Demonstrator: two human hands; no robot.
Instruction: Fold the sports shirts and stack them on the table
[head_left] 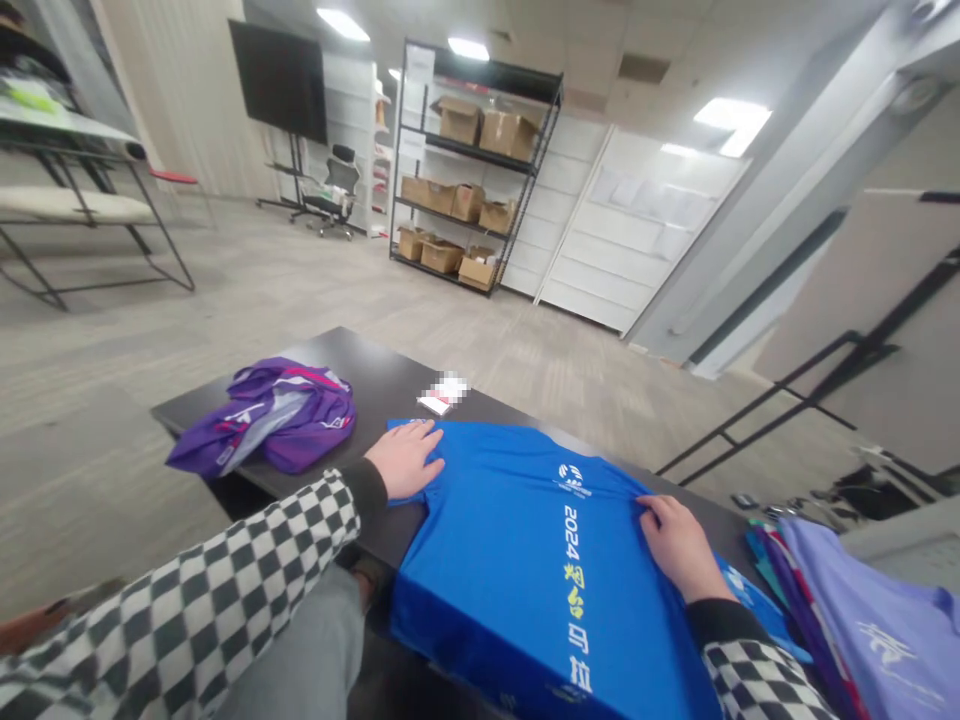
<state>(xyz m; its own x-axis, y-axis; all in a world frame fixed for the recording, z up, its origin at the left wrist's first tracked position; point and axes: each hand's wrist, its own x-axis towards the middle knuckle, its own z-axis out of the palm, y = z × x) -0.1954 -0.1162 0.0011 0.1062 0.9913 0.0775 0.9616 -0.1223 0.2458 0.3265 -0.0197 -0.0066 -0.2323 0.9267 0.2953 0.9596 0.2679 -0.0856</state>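
A blue T-shirt (pixel 495 530) lies spread on the dark table, its lower part hanging over the near edge. White and yellow lettering runs down it, with a white logo near the collar. My left hand (pixel 405 460) rests flat on the sleeve at the left, fingers apart. On the opposite side, my right hand (pixel 676 545) lies on the shirt near the other sleeve, its fingers slightly bent and touching the fabric. Part of that sleeve is hidden beneath my right forearm.
A crumpled purple garment (pixel 300 420) lies on the table's (pixel 352 360) left end. Beyond the shirt is a small white item (pixel 442 393), partly pixelated. Folded clothes (pixel 862 600) are stacked at right. Shelving with cardboard boxes (pixel 465 200) stands across the room.
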